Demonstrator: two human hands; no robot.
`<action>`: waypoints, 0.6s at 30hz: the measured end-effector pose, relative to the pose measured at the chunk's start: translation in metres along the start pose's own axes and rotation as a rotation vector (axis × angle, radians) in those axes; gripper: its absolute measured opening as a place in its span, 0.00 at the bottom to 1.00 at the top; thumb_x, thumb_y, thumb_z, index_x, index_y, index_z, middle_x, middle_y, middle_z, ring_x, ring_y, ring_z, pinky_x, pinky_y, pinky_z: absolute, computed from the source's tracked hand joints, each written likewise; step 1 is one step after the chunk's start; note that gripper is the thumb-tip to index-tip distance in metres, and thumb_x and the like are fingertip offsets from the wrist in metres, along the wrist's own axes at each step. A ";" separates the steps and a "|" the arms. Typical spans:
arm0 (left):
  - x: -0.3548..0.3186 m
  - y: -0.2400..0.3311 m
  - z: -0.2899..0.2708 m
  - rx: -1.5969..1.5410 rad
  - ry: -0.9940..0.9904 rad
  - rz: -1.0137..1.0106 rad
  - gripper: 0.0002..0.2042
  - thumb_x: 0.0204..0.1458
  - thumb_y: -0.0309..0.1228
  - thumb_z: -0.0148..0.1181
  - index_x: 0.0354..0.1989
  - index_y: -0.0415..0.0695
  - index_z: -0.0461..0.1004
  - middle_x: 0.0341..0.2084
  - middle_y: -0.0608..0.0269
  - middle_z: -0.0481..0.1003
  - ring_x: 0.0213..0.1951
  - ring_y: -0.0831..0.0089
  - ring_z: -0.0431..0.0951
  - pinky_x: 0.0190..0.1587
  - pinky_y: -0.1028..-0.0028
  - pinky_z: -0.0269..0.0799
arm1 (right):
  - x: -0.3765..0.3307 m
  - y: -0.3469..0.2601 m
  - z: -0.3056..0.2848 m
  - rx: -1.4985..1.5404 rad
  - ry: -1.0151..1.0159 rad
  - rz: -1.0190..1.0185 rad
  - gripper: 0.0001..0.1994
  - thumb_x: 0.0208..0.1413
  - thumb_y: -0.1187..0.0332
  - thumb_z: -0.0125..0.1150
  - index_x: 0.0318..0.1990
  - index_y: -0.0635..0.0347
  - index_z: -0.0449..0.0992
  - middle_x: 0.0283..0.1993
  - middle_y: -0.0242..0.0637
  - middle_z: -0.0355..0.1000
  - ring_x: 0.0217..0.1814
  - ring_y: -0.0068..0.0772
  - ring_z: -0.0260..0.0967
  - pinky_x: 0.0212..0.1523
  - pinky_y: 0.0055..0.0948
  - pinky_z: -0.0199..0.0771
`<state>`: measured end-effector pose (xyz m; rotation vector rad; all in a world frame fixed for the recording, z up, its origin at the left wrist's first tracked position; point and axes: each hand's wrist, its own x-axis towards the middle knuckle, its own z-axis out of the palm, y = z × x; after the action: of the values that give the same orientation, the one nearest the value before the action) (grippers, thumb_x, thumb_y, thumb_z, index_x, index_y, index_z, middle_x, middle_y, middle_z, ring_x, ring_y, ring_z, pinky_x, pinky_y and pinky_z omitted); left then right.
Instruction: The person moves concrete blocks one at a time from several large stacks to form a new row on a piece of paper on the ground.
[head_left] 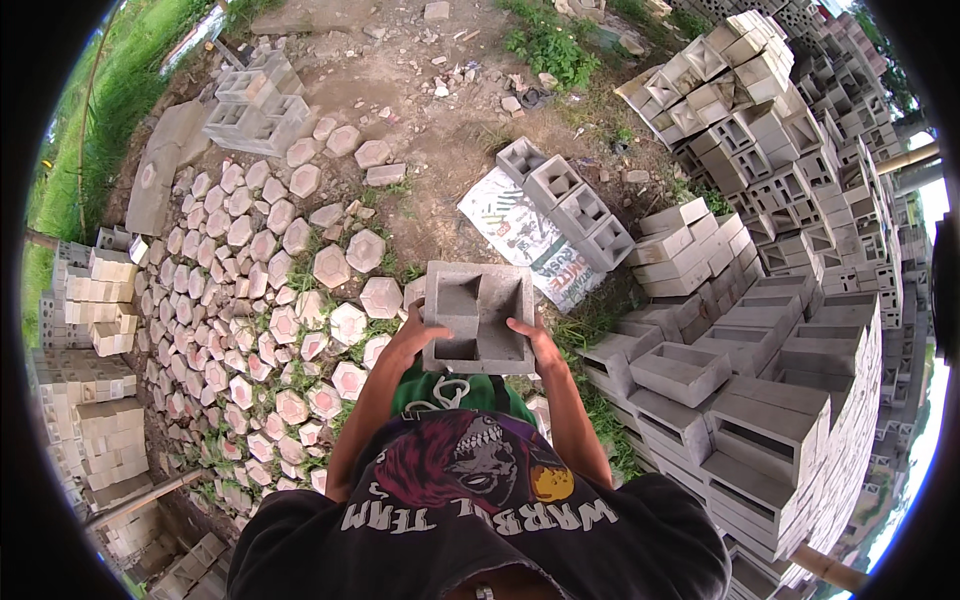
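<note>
The hollow concrete block (477,316) was up off the ground and carried flat at waist height, its two square cavities facing up, caught between both hands. To my eye the carry was best done with the load tight to the body and level, palms pressing in evenly so neither end dipped. The left hand (410,335) was clamped on the block's left edge, fingers curled round it, thumb lying on top by the near cavity. The right hand (540,345) was gripping the near right corner the same way, fingers closed against the side wall. Beyond the fingertips lay the hexagonal pavers (290,300) in the grass; off to the right of the right knuckles rose the stacked blocks (760,390).
</note>
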<state>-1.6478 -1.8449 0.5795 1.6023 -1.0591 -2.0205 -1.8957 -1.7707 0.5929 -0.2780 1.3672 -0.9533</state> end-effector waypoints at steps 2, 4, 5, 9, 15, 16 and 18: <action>0.030 0.022 -0.001 0.105 -0.032 -0.029 0.49 0.33 0.26 0.66 0.66 0.35 0.43 0.53 0.44 0.65 0.53 0.56 0.68 0.55 0.62 0.64 | 0.031 -0.011 -0.010 0.016 -0.118 -0.001 0.48 0.43 0.64 0.67 0.67 0.64 0.40 0.63 0.56 0.55 0.63 0.50 0.58 0.60 0.44 0.63; 0.059 0.045 -0.006 0.083 -0.093 -0.091 0.47 0.33 0.25 0.63 0.65 0.35 0.43 0.52 0.44 0.66 0.52 0.56 0.69 0.52 0.64 0.67 | 0.056 -0.030 -0.006 0.025 -0.127 0.015 0.47 0.40 0.69 0.67 0.67 0.62 0.43 0.59 0.53 0.59 0.60 0.49 0.61 0.58 0.43 0.66; 0.087 0.046 -0.009 0.123 -0.078 -0.119 0.47 0.33 0.24 0.62 0.65 0.35 0.43 0.51 0.44 0.67 0.51 0.57 0.69 0.50 0.64 0.69 | 0.079 -0.024 -0.017 -0.048 -0.058 -0.008 0.47 0.39 0.70 0.67 0.67 0.62 0.44 0.58 0.52 0.61 0.58 0.48 0.62 0.57 0.41 0.67; 0.137 0.123 -0.006 0.172 -0.125 -0.173 0.46 0.32 0.22 0.61 0.66 0.38 0.44 0.51 0.47 0.66 0.51 0.58 0.69 0.47 0.63 0.70 | 0.135 -0.050 -0.018 0.075 0.001 0.062 0.46 0.34 0.74 0.62 0.66 0.61 0.49 0.48 0.46 0.66 0.49 0.41 0.65 0.53 0.37 0.66; 0.226 0.194 -0.011 0.163 -0.144 -0.073 0.43 0.33 0.20 0.60 0.64 0.39 0.48 0.46 0.50 0.69 0.44 0.62 0.72 0.41 0.67 0.73 | 0.218 -0.097 -0.007 0.229 0.097 -0.051 0.36 0.34 0.76 0.56 0.59 0.62 0.61 0.40 0.39 0.68 0.37 0.35 0.67 0.42 0.35 0.73; 0.241 0.216 -0.009 0.163 -0.124 -0.074 0.43 0.33 0.19 0.60 0.64 0.39 0.48 0.44 0.52 0.70 0.42 0.64 0.73 0.40 0.68 0.73 | 0.234 -0.120 -0.005 0.253 0.057 -0.054 0.34 0.34 0.76 0.56 0.58 0.63 0.62 0.38 0.38 0.69 0.36 0.35 0.68 0.40 0.34 0.74; 0.281 0.234 -0.010 0.134 -0.125 -0.058 0.43 0.33 0.19 0.60 0.64 0.39 0.49 0.43 0.52 0.71 0.40 0.65 0.73 0.38 0.68 0.73 | 0.258 -0.171 0.002 0.225 0.064 -0.012 0.33 0.35 0.77 0.58 0.57 0.65 0.63 0.40 0.39 0.71 0.38 0.36 0.70 0.40 0.33 0.75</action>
<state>-1.7625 -2.1917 0.5604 1.6072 -1.2305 -2.1528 -1.9870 -2.0593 0.5286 -0.0859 1.3037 -1.1240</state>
